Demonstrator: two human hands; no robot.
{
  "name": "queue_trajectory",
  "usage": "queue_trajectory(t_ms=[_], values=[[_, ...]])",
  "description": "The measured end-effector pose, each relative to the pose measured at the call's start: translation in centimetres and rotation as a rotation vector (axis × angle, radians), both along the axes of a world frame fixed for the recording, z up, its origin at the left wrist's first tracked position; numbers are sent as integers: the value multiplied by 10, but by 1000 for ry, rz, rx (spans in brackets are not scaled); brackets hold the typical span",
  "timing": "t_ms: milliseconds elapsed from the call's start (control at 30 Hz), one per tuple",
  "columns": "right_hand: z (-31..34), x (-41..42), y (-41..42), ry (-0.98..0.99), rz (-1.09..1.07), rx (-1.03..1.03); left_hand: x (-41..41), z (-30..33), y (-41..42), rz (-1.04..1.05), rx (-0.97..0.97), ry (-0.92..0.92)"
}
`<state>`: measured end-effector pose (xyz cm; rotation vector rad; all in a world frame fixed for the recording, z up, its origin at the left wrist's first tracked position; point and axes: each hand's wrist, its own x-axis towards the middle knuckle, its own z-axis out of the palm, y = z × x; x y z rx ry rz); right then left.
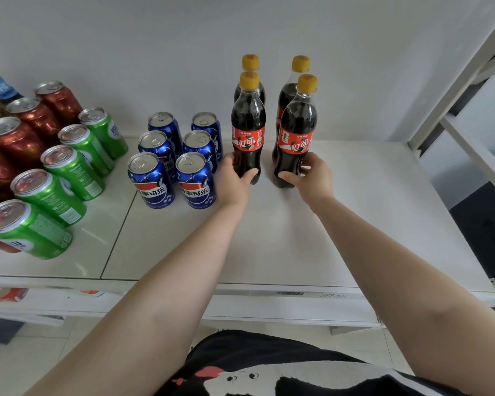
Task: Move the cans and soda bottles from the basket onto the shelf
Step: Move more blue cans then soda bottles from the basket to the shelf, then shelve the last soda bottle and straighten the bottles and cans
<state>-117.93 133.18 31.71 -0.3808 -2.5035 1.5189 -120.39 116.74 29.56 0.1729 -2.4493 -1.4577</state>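
On the white shelf (355,224) stand several cola bottles with yellow caps and red labels. My left hand (232,181) is wrapped around the base of the front left cola bottle (247,121). The front right cola bottle (296,130) is gripped low by my right hand (312,178). Both bottles stand upright on the shelf. Behind them stand two more cola bottles, the back left (250,62) and the back right (300,64), mostly hidden. The basket is not in view.
Several blue cola cans (152,178) stand in two rows just left of my left hand. Farther left are green cans (50,195) and red cans (15,138). A white shelf upright (457,75) rises at the right. Bare shelf lies in front of the bottles.
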Motion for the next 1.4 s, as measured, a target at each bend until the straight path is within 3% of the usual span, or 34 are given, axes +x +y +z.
queue_trajectory(t_ms=[433, 833, 1133, 1400], values=[[2, 2, -2, -4, -3, -6, 0, -6, 0, -6, -16, 30], [3, 16, -8, -54, 28, 143, 10, -10, 1, -20, -149, -34], [-6, 70, -12, -100, 30, 220, 87, -4, -20, -127, -225, -104], [-3, 128, -84, 96, 325, 445, 181, 0, -103, -76, -379, 56]])
